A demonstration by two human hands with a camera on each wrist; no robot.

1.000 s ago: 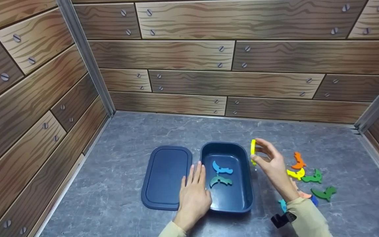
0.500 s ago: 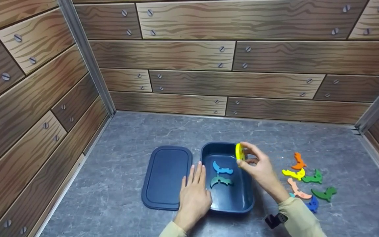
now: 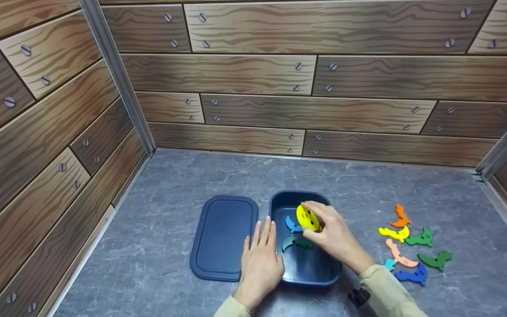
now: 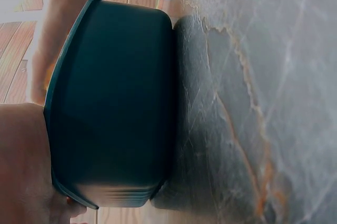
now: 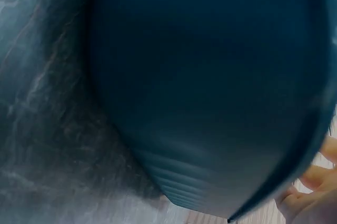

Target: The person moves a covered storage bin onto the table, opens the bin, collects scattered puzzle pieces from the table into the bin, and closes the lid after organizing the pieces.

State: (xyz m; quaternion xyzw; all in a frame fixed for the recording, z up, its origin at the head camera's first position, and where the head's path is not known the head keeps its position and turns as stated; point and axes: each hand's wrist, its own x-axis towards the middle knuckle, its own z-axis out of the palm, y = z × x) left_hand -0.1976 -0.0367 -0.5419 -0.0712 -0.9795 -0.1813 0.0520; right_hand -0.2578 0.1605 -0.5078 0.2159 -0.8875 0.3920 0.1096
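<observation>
My right hand (image 3: pixel 335 235) pinches a flat yellow toy piece (image 3: pixel 307 218) with dark spots, thumb on one side and fingers on the other. It holds the piece tilted over the dark blue box (image 3: pixel 310 270). Inside lie a light blue curved piece (image 3: pixel 292 224), partly covered by the yellow one, and a green curved piece (image 3: pixel 295 243). My left hand (image 3: pixel 261 264) lies along the box's left rim with straight fingers. In the left wrist view the box's outer wall (image 4: pixel 116 92) fills the middle; the right wrist view shows its wall (image 5: pixel 210 76) close up.
A dark blue lid (image 3: pixel 222 237) lies flat left of the box. Right of it several toy pieces are scattered: orange (image 3: pixel 399 216), yellow (image 3: pixel 394 234), green (image 3: pixel 420 238), dark green (image 3: pixel 435 260), pink (image 3: pixel 401 255), blue (image 3: pixel 413 275) and turquoise (image 3: pixel 389 264). Wood-patterned walls enclose the grey tabletop.
My right hand has carried the yellow piece left, from beside the box's right rim to over its inside, and turned its flat face more into view. The left hand stays put.
</observation>
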